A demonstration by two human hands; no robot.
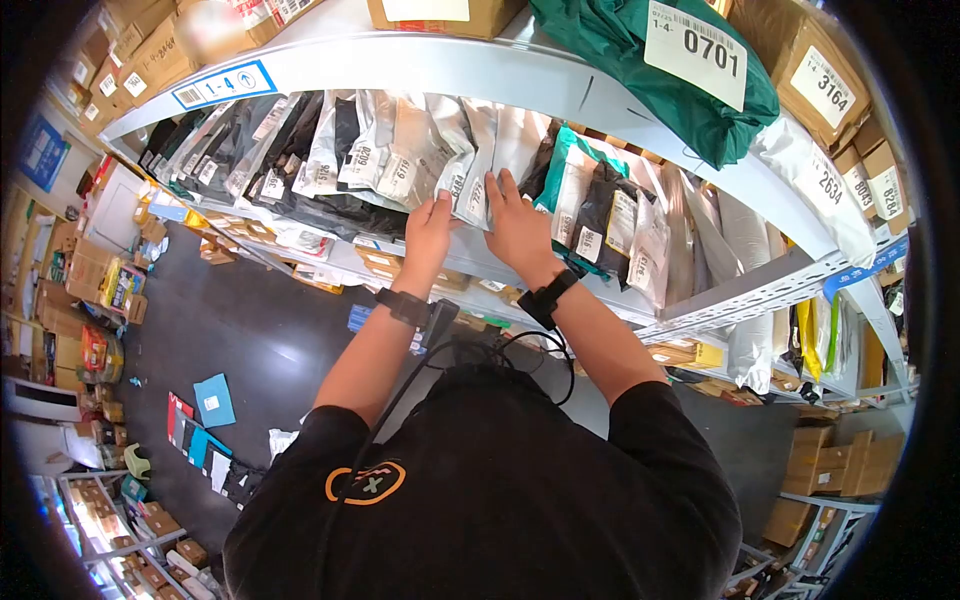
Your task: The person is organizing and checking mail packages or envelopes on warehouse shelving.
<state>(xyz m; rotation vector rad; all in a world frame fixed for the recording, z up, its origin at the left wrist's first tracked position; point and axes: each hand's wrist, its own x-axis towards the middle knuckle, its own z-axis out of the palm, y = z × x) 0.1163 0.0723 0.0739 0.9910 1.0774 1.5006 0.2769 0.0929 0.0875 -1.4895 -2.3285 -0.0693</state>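
Observation:
A row of upright poly mailer bags fills the shelf before me, many with white number labels. My left hand [429, 232] is at the lower front edge of a white mailer bag [448, 140], its fingers stretched upward and the thumb apart. Just right of it, my right hand [517, 224] lies with spread fingers against another white labelled bag [480, 165]. Neither hand is closed round a bag. To the right stand a teal and white bag [572, 170] and a black bag [602, 215]; grey and black bags [265, 150] lean to the left.
The shelf rail [400, 55] carries a 1-4 sign [224, 84]. Above it lie a green parcel marked 0701 [690, 90] and a carton marked 3164 [815, 85]. Flat packages [205, 440] lie on the dark floor [260, 330] at left. Shelves of cartons [825, 465] stand behind.

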